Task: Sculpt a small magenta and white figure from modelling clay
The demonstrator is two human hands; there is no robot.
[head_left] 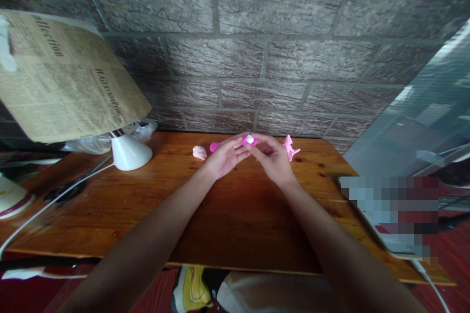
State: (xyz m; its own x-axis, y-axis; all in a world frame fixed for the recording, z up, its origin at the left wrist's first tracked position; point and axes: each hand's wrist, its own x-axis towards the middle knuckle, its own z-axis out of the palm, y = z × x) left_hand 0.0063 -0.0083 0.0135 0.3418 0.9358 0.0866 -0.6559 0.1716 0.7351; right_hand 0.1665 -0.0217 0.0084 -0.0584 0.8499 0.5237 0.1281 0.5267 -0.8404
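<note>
Out over the wooden table [242, 225], both hands meet around a small bright pink piece of clay [245, 142] with a white ball [250, 139] on top. My left hand [223, 160] cradles it from the left with bent fingers, palm turned partly up. From the right, my right hand [276, 160] pinches it between thumb and forefinger. A pale pink lump [199, 152] lies left of my left hand, and a magenta lump [214, 146] shows partly behind that hand. Just beyond my right hand is a light pink spiky shape [290, 148], partly hidden by it.
A lamp with a white base [131, 154] and newspaper-print shade [73, 83] stands at left, its white cord crossing the table. Dark scissors [66, 192] and a cup [12, 198] lie nearby. A pixelated flat device [389, 220] with a cable is at right. A brick wall [235, 49] rises behind.
</note>
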